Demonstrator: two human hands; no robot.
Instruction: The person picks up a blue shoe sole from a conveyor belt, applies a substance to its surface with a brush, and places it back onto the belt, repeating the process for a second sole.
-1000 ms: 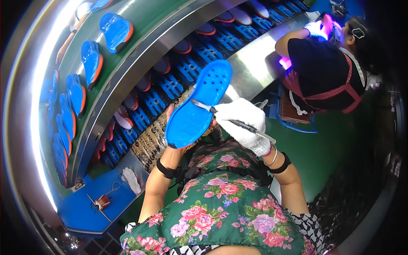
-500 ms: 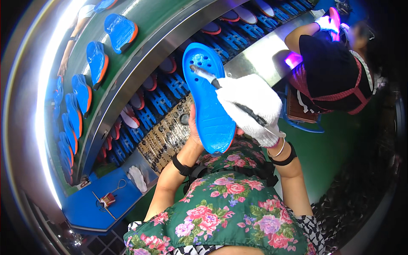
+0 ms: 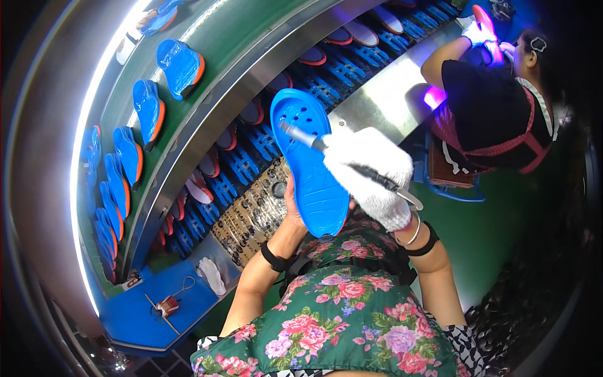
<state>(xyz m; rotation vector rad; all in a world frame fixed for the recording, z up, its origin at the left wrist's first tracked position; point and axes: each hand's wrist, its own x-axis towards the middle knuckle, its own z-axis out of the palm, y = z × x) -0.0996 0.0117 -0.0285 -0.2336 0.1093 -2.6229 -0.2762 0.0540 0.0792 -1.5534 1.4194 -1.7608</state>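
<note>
Holding one blue sole (image 3: pixel 312 169) from beneath in bare left hand (image 3: pixel 293 210); gripping one thin tool (image 3: pixel 342 158) in gloved right hand (image 3: pixel 370 173), tip on sole.

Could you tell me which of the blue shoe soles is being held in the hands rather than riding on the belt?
The blue sole held up by the left hand, tool-bearing gloved right hand against it.

Green conveyor belt (image 3: pixel 251 38) curves along the upper left, carrying blue soles with orange edges (image 3: pixel 181 66). Below it, blue racks (image 3: pixel 352 69) hold more soles. A white glove (image 3: pixel 212 275) lies on the blue table (image 3: pixel 135 314). A co-worker in a black shirt (image 3: pixel 490 100) stands near purple light.
</note>
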